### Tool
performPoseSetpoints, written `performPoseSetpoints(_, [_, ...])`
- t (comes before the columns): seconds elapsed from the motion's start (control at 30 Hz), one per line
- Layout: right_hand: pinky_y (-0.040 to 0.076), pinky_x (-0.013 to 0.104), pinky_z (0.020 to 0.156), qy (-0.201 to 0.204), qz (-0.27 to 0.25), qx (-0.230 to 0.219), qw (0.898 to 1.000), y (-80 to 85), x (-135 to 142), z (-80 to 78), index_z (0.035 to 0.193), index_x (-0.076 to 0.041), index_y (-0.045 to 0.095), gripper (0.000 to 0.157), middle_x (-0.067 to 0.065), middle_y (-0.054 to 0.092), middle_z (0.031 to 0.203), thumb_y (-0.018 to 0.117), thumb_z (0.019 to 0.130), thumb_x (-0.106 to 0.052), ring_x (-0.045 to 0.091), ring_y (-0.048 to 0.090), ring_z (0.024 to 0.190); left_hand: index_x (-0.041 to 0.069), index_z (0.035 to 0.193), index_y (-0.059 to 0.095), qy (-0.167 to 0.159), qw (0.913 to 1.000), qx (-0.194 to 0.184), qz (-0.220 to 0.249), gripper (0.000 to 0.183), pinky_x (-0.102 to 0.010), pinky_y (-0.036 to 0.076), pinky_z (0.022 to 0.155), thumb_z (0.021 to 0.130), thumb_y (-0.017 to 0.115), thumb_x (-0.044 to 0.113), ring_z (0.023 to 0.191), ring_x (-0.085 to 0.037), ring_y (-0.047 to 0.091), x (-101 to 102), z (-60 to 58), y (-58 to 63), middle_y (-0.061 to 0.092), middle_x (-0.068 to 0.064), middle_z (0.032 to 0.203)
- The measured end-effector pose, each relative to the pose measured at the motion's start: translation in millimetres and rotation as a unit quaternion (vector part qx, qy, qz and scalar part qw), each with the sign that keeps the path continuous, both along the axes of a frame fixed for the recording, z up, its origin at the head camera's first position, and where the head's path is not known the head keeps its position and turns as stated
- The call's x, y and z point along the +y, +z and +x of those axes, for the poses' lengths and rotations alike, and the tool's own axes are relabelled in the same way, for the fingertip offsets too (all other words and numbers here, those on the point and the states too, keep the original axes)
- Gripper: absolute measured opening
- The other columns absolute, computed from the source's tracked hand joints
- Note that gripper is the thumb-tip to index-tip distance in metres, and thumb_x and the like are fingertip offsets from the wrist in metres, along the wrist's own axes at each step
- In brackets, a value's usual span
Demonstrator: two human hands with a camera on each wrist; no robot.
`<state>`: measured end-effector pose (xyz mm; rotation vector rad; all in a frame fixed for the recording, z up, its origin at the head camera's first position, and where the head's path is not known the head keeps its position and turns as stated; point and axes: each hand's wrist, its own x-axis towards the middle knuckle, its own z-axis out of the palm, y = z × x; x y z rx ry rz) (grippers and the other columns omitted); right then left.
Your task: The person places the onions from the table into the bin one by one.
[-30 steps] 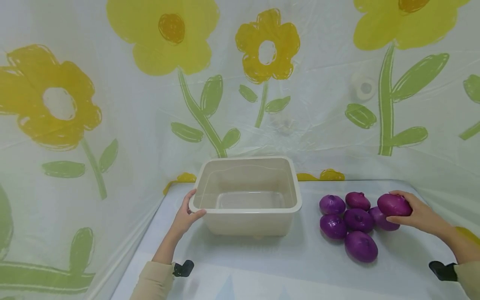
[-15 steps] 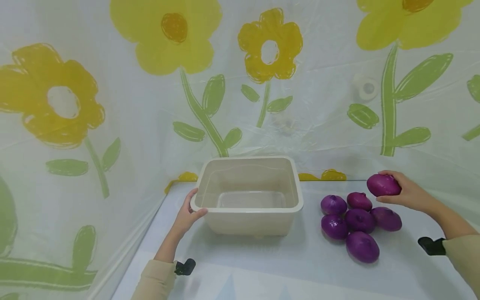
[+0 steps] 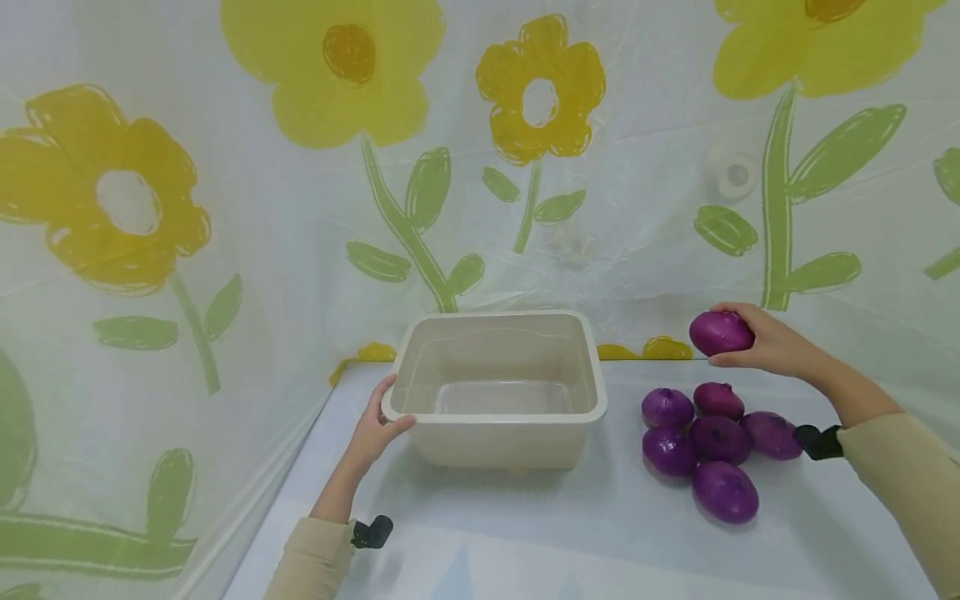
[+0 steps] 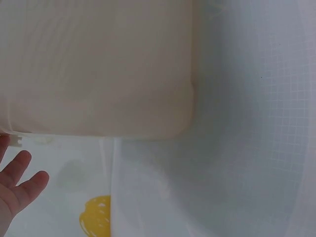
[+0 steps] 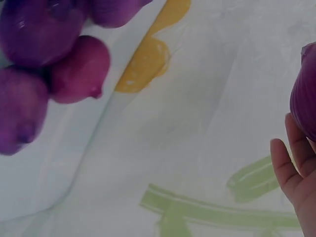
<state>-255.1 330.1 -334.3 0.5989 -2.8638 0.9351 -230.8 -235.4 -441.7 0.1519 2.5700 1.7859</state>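
Left of centre, lower half of the frame: left hand [image 3: 372, 427], grasping the near-left corner of the bin [image 3: 498, 446], thumb over the front of the rim and fingers along the left side. In the left wrist view some fingers [image 4: 30, 189] are spread below the bin wall at the lower left; how firmly they press cannot be told. This hold probably serves to steady the bin; light, even pressure should do, since a hard pull on one corner could tilt or turn it.

Centre: bin, upright on the tabletop [image 3: 517, 533], open top upward, its right rim facing the onions. A carried onion would best clear this rim from above.

Right of centre: six onions [image 3: 718, 439], grouped close together on the tabletop, several touching. A low sweep of the forearm or cuff could set one rolling, so the wrist is better carried high over them.

Upper right of the group: held onion [image 3: 722, 333], off the tabletop, grasped from its right by the right hand [image 3: 772, 342], thumb below and fingers above. The far side of the grasp is hidden. The skin looks smooth and glossy and may slip; the thumb should support the weight from beneath, with the fingers closed gently over the bulge. Any release is best made low and slowly, to spare the onion a bounce.
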Motion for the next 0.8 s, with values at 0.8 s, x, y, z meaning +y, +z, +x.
performPoseSetpoints(0.8, [0.049, 0.049, 0.087, 0.084, 0.001, -0.048, 0.995, 42.9, -114.4, -61.8, 0.133, -0.005, 0.034, 0.072, 0.02, 0.043, 0.127, 0.072, 0.077, -0.028, 0.035, 0.047, 0.109, 0.016, 0.144, 0.019, -0.006, 0.9995, 0.003, 0.031, 0.077, -0.054, 0.031, 0.104, 0.083, 0.066, 0.015, 0.135, -0.034, 0.025, 2.2, 1.8, 0.4, 0.022, -0.013, 0.149])
